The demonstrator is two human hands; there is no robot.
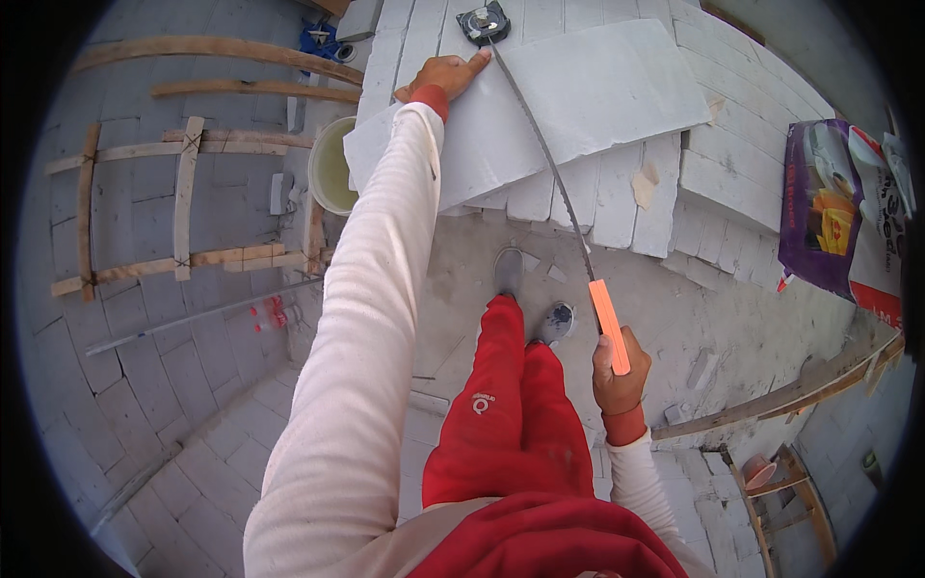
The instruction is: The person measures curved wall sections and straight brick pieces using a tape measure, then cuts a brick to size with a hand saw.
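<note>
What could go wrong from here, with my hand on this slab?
The long dark strip beyond the orange handle in your right hand passes close to your left hand; if it is a saw blade, it might nick you. The white slab lies askew on the blocks and could shift. Loose fragments near your shoes might trip you.

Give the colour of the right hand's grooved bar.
The grooved bar is orange, clearest in the head view.
</note>
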